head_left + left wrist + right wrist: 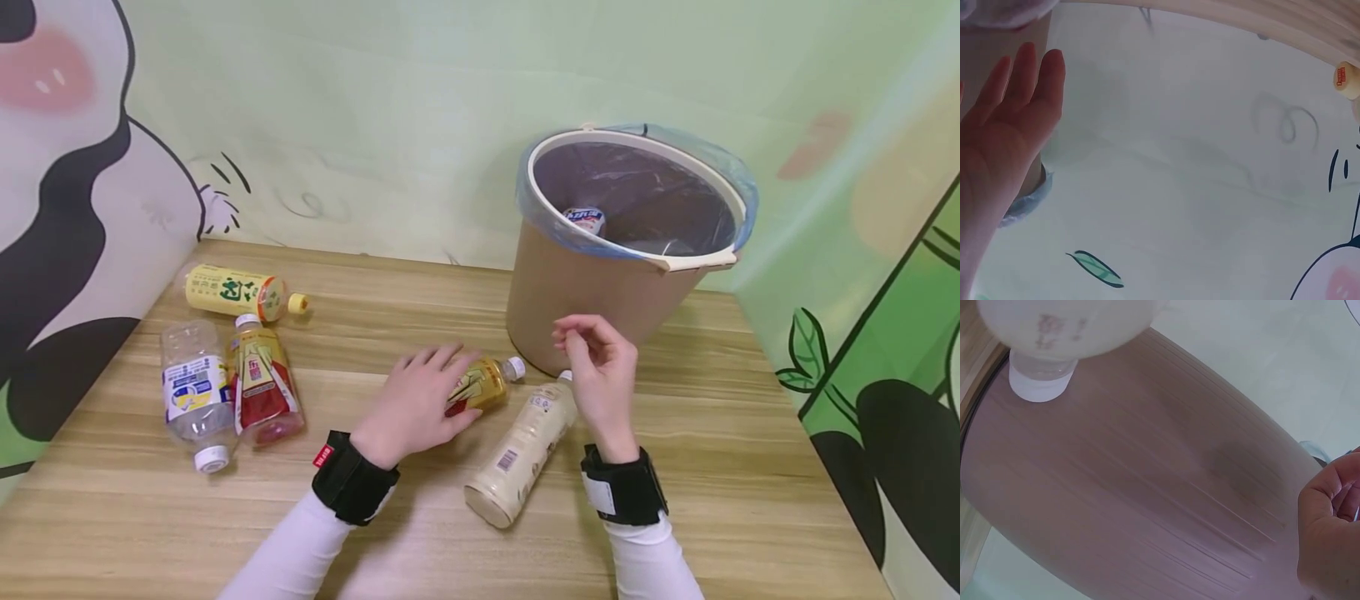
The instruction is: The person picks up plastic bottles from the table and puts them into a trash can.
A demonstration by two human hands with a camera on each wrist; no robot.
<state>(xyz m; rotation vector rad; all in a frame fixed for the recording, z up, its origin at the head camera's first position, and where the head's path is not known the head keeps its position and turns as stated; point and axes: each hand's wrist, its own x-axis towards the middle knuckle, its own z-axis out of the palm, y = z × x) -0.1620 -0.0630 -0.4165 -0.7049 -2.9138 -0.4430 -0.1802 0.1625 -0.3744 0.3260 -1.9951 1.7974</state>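
Observation:
In the head view my left hand [420, 400] lies with its fingers spread over a small plastic bottle [483, 385] with a gold label and white cap, hiding much of it. A cream-coloured bottle [517, 454] lies aslant between my two hands, its white cap pointing at the bin. Above that cap my right hand [603, 375] is raised in front of the bin, fingers loosely curled and holding nothing. The right wrist view shows the cream bottle's white cap [1041, 381] and my right hand [1332, 525] at the right edge. My left palm [1004, 137] shows in the left wrist view.
A brown bin [585, 292] with a blue liner stands at the back right, a piece of packaging [587, 220] inside. At the left lie a yellow-labelled bottle [232, 289], a clear bottle [197, 400] and a red-and-gold labelled bottle [264, 379] on the wooden table [150, 533].

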